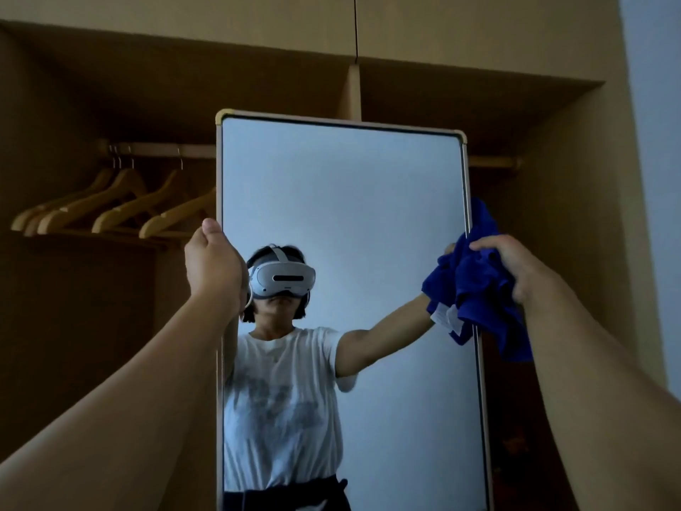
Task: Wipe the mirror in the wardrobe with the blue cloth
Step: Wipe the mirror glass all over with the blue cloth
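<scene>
Standing upright in the open wardrobe (552, 149), one tall mirror (342, 201) with a pale frame fills the middle of the view. One blue cloth (475, 285) is bunched over its right edge, gripped by the right hand (516, 267). The left hand (213, 263) is closed around the mirror's left edge, thumb up. Most of the glass between the two hands is bare. To the left, four wooden hangers (110, 208) hang from one rail (162, 150), apart from the mirror's frame.
</scene>
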A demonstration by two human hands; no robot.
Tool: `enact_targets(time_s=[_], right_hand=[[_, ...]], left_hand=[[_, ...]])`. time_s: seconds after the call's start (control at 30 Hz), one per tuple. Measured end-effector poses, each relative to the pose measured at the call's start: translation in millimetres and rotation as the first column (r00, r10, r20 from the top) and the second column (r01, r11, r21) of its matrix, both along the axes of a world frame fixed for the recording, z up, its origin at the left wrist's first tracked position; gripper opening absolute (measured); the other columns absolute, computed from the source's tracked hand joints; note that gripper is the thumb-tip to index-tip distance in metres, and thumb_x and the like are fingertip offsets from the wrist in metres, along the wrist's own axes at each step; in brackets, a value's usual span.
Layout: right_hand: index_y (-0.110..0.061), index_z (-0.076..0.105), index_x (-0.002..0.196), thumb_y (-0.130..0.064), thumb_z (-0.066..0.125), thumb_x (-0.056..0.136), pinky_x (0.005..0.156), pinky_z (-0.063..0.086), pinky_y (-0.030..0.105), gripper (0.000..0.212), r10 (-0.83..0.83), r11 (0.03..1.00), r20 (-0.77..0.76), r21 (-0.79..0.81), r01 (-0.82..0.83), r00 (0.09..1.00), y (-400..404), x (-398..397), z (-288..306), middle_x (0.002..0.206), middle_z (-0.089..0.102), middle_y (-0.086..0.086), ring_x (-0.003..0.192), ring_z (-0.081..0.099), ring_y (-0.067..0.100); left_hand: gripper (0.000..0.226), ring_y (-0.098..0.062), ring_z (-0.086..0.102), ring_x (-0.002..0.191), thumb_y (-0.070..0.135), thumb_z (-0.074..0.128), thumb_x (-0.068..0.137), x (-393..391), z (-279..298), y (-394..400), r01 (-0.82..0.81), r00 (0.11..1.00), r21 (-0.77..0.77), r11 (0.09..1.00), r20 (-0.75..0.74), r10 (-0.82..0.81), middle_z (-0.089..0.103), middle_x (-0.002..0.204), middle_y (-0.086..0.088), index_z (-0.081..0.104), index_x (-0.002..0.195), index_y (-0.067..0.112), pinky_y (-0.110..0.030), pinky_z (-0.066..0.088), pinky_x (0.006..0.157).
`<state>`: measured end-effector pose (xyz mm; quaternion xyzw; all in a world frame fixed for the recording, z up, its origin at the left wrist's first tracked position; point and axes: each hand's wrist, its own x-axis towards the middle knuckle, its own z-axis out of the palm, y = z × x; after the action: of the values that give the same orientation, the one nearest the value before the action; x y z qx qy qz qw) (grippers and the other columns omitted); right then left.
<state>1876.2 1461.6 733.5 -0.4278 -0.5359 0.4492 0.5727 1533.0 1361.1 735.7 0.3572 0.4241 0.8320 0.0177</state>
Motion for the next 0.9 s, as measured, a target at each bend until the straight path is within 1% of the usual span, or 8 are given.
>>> enact_targets(time_s=[0.13, 0.23, 0.37, 0.47, 0.53, 0.63, 0.73, 0.9], right_hand=[[-0.016, 0.067, 0.106, -0.035, 0.064, 0.069, 0.070, 0.049, 0.036, 0.042, 0.031, 0.999, -0.019, -0.041, -0.032, 0.999, 1.1, -1.7, -34.9, 0.095, 0.072, 0.011, 0.087, 0.064, 0.032], [-0.019, 0.066, 0.111, -0.037, 0.068, 0.058, 0.074, 0.052, 0.041, 0.056, 0.030, 0.996, -0.013, -0.082, -0.031, 0.999, 2.7, -1.2, -61.0, 0.098, 0.072, 0.011, 0.092, 0.065, 0.035], [-0.020, 0.063, 0.114, -0.037, 0.073, 0.049, 0.078, 0.051, 0.044, 0.068, 0.029, 0.993, -0.013, -0.116, -0.030, 1.000, -2.7, -0.8, -94.3, 0.104, 0.071, 0.011, 0.096, 0.064, 0.037], [-0.019, 0.062, 0.116, -0.036, 0.072, 0.053, 0.083, 0.049, 0.048, 0.066, 0.022, 0.989, -0.016, -0.146, -0.024, 1.000, -7.4, 0.5, -120.0, 0.107, 0.070, 0.012, 0.099, 0.063, 0.038], [-0.016, 0.060, 0.117, -0.030, 0.066, 0.068, 0.078, 0.050, 0.043, 0.051, 0.034, 0.990, -0.038, -0.135, -0.038, 0.999, -12.3, -0.8, -134.0, 0.106, 0.068, 0.013, 0.097, 0.062, 0.036], [-0.017, 0.055, 0.121, -0.014, 0.057, 0.084, 0.071, 0.048, 0.038, 0.037, 0.031, 0.995, -0.085, -0.091, -0.038, 0.996, -18.6, -4.5, -156.3, 0.109, 0.066, 0.013, 0.094, 0.062, 0.031], [-0.019, 0.054, 0.120, -0.004, 0.053, 0.085, 0.070, 0.047, 0.038, 0.038, 0.018, 0.991, -0.111, -0.130, -0.033, 0.994, -25.3, -6.9, -185.2, 0.105, 0.064, 0.013, 0.091, 0.061, 0.030], [-0.028, 0.055, 0.114, 0.004, 0.052, 0.083, 0.074, 0.050, 0.041, 0.044, -0.011, 0.969, -0.069, -0.246, -0.006, 0.998, -32.1, -5.6, -239.3, 0.104, 0.064, 0.015, 0.093, 0.060, 0.034]], left_hand=[[0.039, -0.006, 0.033, 0.048, 0.032, 0.030, 0.102, 2.3, -7.3, -6.8, 0.075, 0.997, 0.047, 0.996, -0.027, -0.074, 0.033, 0.055, 0.006, 0.036, 0.065, 0.020, -0.023, 0.030, 0.053], [0.038, -0.001, 0.027, 0.036, 0.033, 0.032, 0.102, 1.8, -22.8, -15.1, 0.208, 0.978, 0.028, 0.978, -0.023, -0.208, 0.034, 0.042, 0.012, 0.050, 0.070, 0.026, -0.020, 0.025, 0.041], [0.043, -0.008, 0.029, 0.045, 0.041, 0.036, 0.099, -0.9, -46.5, -28.4, 0.333, 0.943, -0.045, 0.942, 0.040, -0.332, 0.036, 0.049, 0.009, 0.060, 0.065, 0.033, -0.025, 0.021, 0.047], [0.042, -0.011, 0.050, 0.051, 0.042, 0.031, 0.101, -6.1, -76.7, -37.9, 0.295, 0.956, -0.110, 0.949, 0.049, -0.291, 0.056, 0.060, 0.006, 0.066, 0.083, 0.028, -0.025, 0.039, 0.049], [0.043, -0.010, 0.060, 0.073, 0.045, 0.030, 0.101, -15.2, -106.7, -40.6, 0.253, 0.967, -0.168, 0.953, 0.053, -0.247, 0.066, 0.083, 0.003, 0.066, 0.100, 0.021, -0.028, 0.051, 0.074], [0.041, -0.020, 0.059, 0.090, 0.049, 0.036, 0.098, -27.8, -153.5, -38.5, 0.257, 0.963, -0.273, 0.927, 0.147, -0.224, 0.065, 0.087, -0.001, 0.066, 0.089, 0.024, -0.043, 0.046, 0.096], [0.042, -0.021, 0.058, 0.093, 0.048, 0.035, 0.098, -25.9, -188.5, -35.6, 0.287, 0.952, -0.329, 0.900, 0.205, -0.228, 0.064, 0.087, -0.002, 0.064, 0.086, 0.021, -0.039, 0.046, 0.095], [0.047, -0.020, 0.052, 0.078, 0.050, 0.033, 0.098, -24.6, -233.8, -32.8, 0.276, 0.957, -0.450, 0.849, 0.209, -0.200, 0.057, 0.090, -0.009, 0.060, 0.087, 0.014, -0.030, 0.041, 0.073]])
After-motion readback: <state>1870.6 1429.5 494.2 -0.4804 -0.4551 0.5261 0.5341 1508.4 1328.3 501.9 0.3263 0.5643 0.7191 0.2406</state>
